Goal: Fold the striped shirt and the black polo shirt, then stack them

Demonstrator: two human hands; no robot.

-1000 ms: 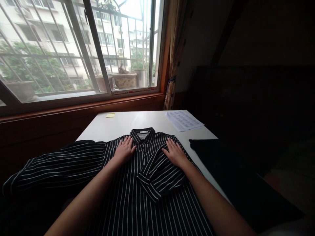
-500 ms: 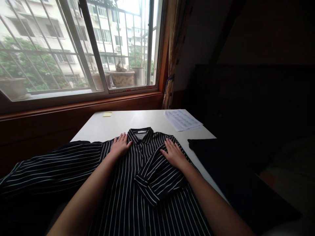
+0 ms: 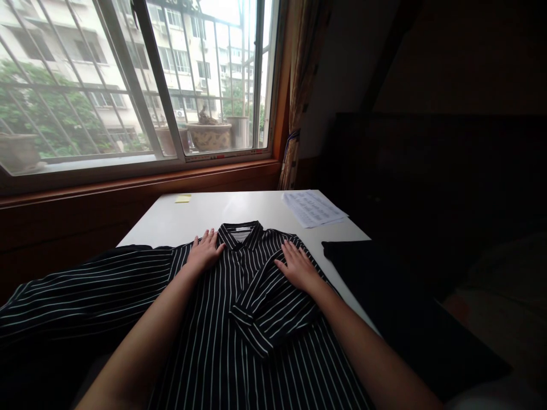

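Through the head view, the only one I work from, I record a black shirt with white stripes [image 3: 213, 341] laid out front side up on a white table [image 3: 209, 210], its collar [image 3: 227, 234] towards the window and its lower part running out of the bottom of the view. I find the two hands well apart from each other, one on each side of the shirt's chest. The left hand [image 3: 205, 250] lies palm down on the shoulder just beside the collar, fingers extended and thumb spread towards it. The right hand [image 3: 298, 265] lies palm down on the opposite shoulder, over the upper part of a sleeve [image 3: 277, 313] folded across the front, its cuff near the middle of the shirt. I note both hands flat and unclenched, touching the cloth without gripping it. The other sleeve [image 3: 106, 279] extends out to the left, past the table's edge. At the far side of the table I log a yellow note [image 3: 183, 199] to the left and printed papers [image 3: 314, 209] to the right. A dark cloth [image 3: 397, 302] lies along the right; I cannot tell what supports it. Beyond the table stand a barred window [image 3: 177, 125] and a gathered curtain [image 3: 296, 114].
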